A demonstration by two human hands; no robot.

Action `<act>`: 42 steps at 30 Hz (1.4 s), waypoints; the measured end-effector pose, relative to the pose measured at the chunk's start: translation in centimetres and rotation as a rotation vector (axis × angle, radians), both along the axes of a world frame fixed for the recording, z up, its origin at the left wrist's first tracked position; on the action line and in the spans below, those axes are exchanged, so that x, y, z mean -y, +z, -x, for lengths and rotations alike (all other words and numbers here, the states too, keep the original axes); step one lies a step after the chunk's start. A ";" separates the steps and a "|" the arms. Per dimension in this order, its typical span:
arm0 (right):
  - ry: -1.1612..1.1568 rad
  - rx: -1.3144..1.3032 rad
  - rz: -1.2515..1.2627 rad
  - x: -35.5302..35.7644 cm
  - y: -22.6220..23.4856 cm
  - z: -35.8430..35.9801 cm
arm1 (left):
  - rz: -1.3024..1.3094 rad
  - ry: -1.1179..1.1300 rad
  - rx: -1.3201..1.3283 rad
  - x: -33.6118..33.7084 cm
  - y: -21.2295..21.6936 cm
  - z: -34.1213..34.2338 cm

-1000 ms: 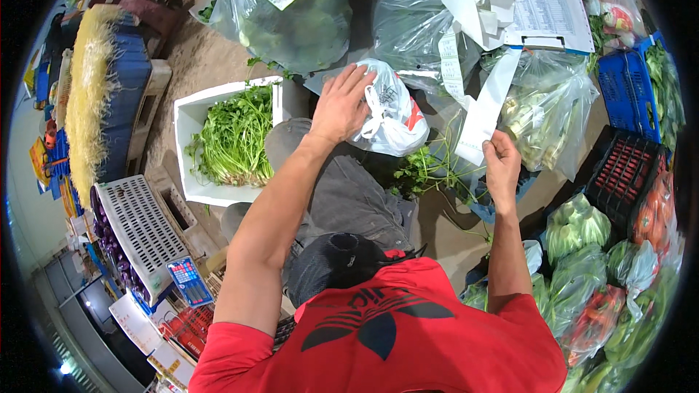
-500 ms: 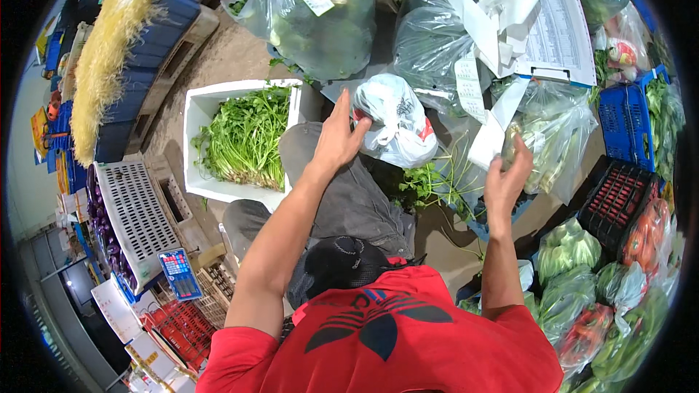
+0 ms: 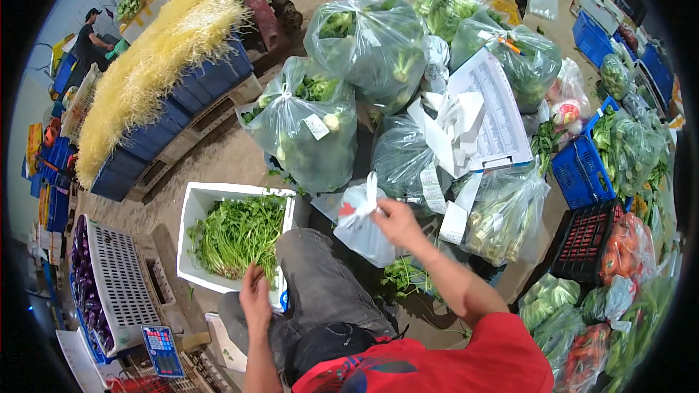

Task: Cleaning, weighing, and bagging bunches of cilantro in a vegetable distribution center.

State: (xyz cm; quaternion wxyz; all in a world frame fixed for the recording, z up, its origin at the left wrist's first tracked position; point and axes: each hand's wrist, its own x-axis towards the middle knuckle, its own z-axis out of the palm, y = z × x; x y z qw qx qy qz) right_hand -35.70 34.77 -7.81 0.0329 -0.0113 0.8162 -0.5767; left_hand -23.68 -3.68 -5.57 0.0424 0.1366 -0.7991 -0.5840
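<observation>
The tied top of a small white plastic bag [image 3: 362,227] is pinched in my right hand [image 3: 399,223]; the bag hangs or rests just beyond my knee, its contents mostly hidden apart from a bit of red. My left hand [image 3: 254,297] is low at the near edge of a white foam box [image 3: 186,236], close to the stems of leafy greens [image 3: 237,236]. Its fingers are curled together, and whatever they may hold is hidden. Beyond the small bag are paper strips [image 3: 453,222] draped over large clear bags of vegetables [image 3: 402,156].
A clipboard with printed sheets [image 3: 495,113] lies on the bags. At left are blue crates topped with pale yellow strands [image 3: 156,73], a white crate [image 3: 120,284] and a calculator-like device [image 3: 162,351]. Black [image 3: 586,240] and blue crates [image 3: 582,171] stand at right. Other people are farther off.
My right hand has moved left from the paper strip and taken the white bag's top. My left hand has left that bag and come down beside the foam box. The view has tilted up.
</observation>
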 end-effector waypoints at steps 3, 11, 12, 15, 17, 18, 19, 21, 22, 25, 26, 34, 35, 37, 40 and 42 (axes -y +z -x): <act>-0.092 -0.057 0.124 -3.8 6.3 4.6 | 0.012 0.135 -0.031 4.9 -0.4 -4.3; -0.444 -0.439 -0.447 -16.0 30.2 20.7 | 0.060 0.340 -0.027 9.5 0.2 -10.7; -0.564 -0.509 -0.456 -17.5 30.7 22.2 | 0.067 0.342 -0.036 9.8 -0.2 -11.0; -0.676 -0.640 -0.560 -16.2 28.8 22.3 | 0.047 0.413 -0.091 11.3 -0.9 -12.6; -0.579 -0.649 -0.460 -16.6 24.3 21.0 | 0.065 0.437 -0.078 11.3 -1.1 -12.2; -0.515 -0.597 -0.388 -14.5 21.0 19.5 | 0.079 0.474 -0.093 11.8 -1.2 -12.7; -0.464 -0.574 -0.368 -14.7 16.7 18.0 | 0.074 0.485 -0.113 11.9 -1.9 -12.3; -0.349 -0.361 -0.329 -8.5 9.0 12.6 | 0.111 0.521 -0.150 14.1 -2.4 -14.1; -0.223 -0.206 -0.218 -7.3 5.2 9.4 | 0.077 0.538 -0.153 14.5 -2.8 -13.9; -0.134 -0.005 -0.167 -3.5 -4.2 -0.8 | 0.059 0.506 -0.105 16.3 -3.2 -11.0; -0.121 0.097 -0.089 -2.5 -7.0 -3.4 | 0.049 0.475 -0.113 17.8 -4.1 -9.7; -0.113 0.270 0.042 -0.1 -8.6 -10.2 | 0.450 0.248 0.174 24.2 -11.8 3.0; -0.117 0.320 0.088 1.6 -7.2 -9.3 | 0.572 0.231 0.194 26.1 -12.5 2.4; -0.180 0.363 0.102 1.4 -4.7 -7.9 | 0.754 0.174 0.231 23.5 -14.2 3.3; -0.291 0.338 0.154 1.0 -0.5 -7.0 | 0.825 -0.088 0.117 18.9 -15.5 3.4; -0.276 0.286 0.083 1.3 0.7 -6.0 | 0.923 -0.176 0.054 17.4 -16.0 1.9</act>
